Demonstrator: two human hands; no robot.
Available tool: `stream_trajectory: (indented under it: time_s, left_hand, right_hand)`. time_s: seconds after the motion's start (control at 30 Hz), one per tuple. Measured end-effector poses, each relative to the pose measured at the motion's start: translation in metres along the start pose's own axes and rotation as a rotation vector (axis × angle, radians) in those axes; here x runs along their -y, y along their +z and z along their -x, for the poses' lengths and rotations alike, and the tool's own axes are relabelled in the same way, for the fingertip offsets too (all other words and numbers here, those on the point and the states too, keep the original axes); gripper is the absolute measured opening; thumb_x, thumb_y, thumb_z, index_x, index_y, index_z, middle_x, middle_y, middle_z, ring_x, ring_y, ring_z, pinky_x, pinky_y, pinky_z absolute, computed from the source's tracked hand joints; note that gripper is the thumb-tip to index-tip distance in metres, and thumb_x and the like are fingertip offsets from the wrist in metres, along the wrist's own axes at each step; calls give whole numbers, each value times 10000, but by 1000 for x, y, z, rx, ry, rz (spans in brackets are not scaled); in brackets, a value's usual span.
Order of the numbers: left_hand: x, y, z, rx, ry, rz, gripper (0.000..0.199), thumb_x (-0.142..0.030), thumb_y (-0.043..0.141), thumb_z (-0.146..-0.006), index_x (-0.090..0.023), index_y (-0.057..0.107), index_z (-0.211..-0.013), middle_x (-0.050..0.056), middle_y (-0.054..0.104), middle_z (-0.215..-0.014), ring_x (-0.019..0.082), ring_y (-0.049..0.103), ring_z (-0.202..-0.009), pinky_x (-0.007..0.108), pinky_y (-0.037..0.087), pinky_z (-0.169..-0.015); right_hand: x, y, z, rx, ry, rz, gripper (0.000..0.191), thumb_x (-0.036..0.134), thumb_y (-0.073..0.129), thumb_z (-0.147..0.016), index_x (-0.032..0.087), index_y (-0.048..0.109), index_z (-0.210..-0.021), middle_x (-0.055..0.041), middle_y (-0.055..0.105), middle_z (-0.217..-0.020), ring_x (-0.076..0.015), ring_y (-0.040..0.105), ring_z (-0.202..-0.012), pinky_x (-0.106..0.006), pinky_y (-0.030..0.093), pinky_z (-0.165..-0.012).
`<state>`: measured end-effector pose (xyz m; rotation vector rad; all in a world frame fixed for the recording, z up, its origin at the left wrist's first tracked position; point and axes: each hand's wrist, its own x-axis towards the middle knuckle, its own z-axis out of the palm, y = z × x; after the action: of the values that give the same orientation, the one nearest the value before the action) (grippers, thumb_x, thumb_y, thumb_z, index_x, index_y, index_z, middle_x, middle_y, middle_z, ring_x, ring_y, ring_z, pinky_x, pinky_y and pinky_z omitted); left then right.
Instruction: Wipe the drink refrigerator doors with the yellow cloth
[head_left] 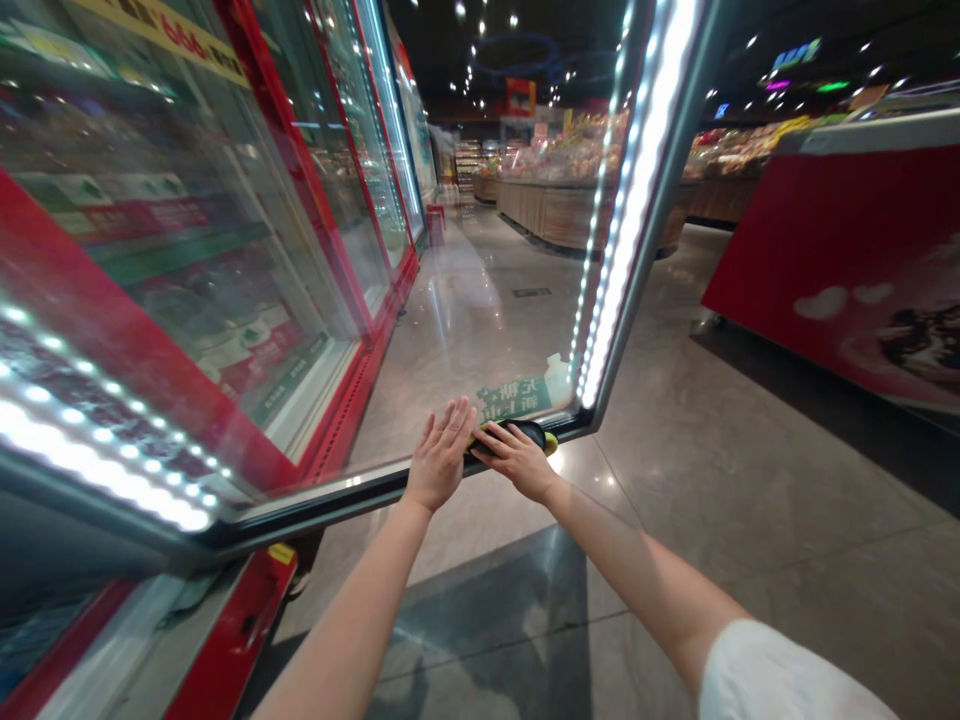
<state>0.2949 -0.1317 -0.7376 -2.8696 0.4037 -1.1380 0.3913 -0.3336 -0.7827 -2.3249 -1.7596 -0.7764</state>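
Pale, glossy floor tiles (pixel 660 480) run past red-framed glass cabinets (pixel 285 110) on the left and a red counter (pixel 840 220) on the right. One glass door (pixel 457 330), edged with bright light strips (pixel 626 200), already stands open. A black and yellow-green pad (pixel 534 432) lies at its bottom rail (pixel 322 503), near the lower corner and just below a green sticker (pixel 517 398). The right hand (pixel 521 462) lies over the pad with fingers extended; whether the thumb closes around it, I cannot tell. The left hand (pixel 441 455) is open and flat at the pad's other end. Both hands are in place; how much is done or left cannot be judged.
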Motion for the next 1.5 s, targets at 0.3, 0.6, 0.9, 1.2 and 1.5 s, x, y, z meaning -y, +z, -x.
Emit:
stream_trajectory:
  time_s: [0.3,0.6,0.9,1.2,1.5]
  left_hand:
    - [-7,4,-1,-85,-3,-30,836,-2,417,-905,-219,98,-1647,79,281,-1657,190,127,-1572,425,87,-1321]
    - [-22,3,-17,-66,104,0,857,-3,423,-881,-223,107,-1646,62,308,-1645,176,166,-1563,406,90,-1322]
    - [-29,4,-32,-103,112,-4,848,-7,437,-881,-197,128,-1647,67,327,-1639,173,134,-1569,388,66,-1322]
    - [-43,8,-42,-37,108,65,824,-15,418,-864,-206,203,-1637,64,337,-1640,192,187,-1570,439,155,-1315]
    - [-52,10,-53,-41,108,51,817,10,406,-870,-194,211,-1636,69,314,-1653,200,148,-1572,453,151,-1318]
  right_hand:
    - [-62,-17,80,-52,234,189,495,84,540,-981,304,606,-1419,-54,524,-1561,-268,473,-1452,-465,441,-1120]
    - [-93,-46,94,-181,495,255,530,57,500,-962,381,670,-1345,-37,594,-1494,-245,532,-1324,-416,437,-1039]
    - [-97,-56,81,-270,589,340,475,157,517,-987,413,652,-1363,-71,673,-1316,-276,532,-1234,-428,391,-1018]
    - [-65,-30,84,-72,605,168,416,181,484,-991,367,722,-1277,-63,669,-1326,-263,547,-1184,-384,434,-952]
    - [-83,-58,58,-288,749,217,380,160,516,-965,348,752,-1197,-85,668,-1282,-285,545,-1141,-422,459,-957]
